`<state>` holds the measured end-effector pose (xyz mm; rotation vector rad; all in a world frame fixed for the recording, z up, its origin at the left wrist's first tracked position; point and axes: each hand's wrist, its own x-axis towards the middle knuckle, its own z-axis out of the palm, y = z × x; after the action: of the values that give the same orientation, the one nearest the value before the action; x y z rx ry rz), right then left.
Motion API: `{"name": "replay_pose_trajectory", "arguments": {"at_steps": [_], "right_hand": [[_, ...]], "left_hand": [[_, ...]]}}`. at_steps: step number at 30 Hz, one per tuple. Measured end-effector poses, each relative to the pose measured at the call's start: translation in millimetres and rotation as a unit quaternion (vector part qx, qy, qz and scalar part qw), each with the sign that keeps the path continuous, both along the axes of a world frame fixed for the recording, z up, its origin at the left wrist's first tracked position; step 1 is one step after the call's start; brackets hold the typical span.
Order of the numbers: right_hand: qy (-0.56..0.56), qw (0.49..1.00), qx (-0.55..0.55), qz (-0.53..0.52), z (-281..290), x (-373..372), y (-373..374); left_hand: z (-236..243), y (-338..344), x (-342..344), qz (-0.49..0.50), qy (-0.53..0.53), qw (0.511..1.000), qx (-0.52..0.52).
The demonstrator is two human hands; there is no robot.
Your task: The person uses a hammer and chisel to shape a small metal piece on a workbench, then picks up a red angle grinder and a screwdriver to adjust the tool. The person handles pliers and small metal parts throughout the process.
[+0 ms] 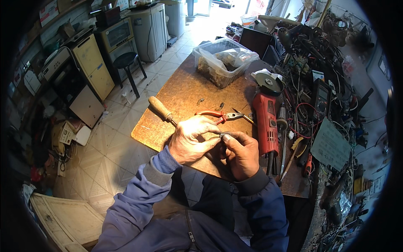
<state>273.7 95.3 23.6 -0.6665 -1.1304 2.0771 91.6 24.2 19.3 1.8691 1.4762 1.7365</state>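
Observation:
Over the near edge of the wooden table (pixel 180 80), my left hand (pixel 191 140) and my right hand (pixel 244 156) meet fingertip to fingertip. Pinched between them is a small dark metal piece (pixel 222 135), too small to name and partly covered by the fingers. Just beyond my fingers lie red-handled pliers (pixel 231 116), jaws pointing right. A tool with a wooden handle (pixel 160 107) lies at the left table edge, its metal shaft running behind my left hand. To the right of my right hand rests a red angle grinder (pixel 265 122).
A clear plastic bin (pixel 228 75) with a bag and loose contents stands at the far end. Small dark bits (pixel 221 106) lie beyond the pliers. Tangled cables (pixel 331 54), a multimeter (pixel 322 94) and a greenish sheet (pixel 331 143) crowd the right. A black stool (pixel 126 61) stands left.

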Motion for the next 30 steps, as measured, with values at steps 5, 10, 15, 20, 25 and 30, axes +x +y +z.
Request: {"name": "replay_pose_trajectory", "arguments": {"at_steps": [5,10,15,20,25,30], "right_hand": [[-0.037,0.996,0.052,-0.054,0,-3,-2],[-0.107,0.976,0.187,-0.019,3,-6,-13],[-0.176,0.939,0.296,0.017,0,-13,-17],[-0.26,0.817,0.515,-0.007,-4,-18,-10],[-0.298,0.747,0.594,-0.009,9,-22,-16],[-0.28,0.721,0.633,0.006,7,-20,-13]], "left_hand": [[1,1,-6,-0.023,0.061,0.997,0.035],[20,-24,-58,0.306,0.251,0.918,-0.005],[-6,-25,-92,0.332,0.25,0.892,-0.178],[-8,-22,-90,0.309,0.228,0.9,-0.204],[-14,-19,-90,0.316,0.224,0.9,-0.199],[-16,-20,-89,0.329,0.235,0.894,-0.194]]}}
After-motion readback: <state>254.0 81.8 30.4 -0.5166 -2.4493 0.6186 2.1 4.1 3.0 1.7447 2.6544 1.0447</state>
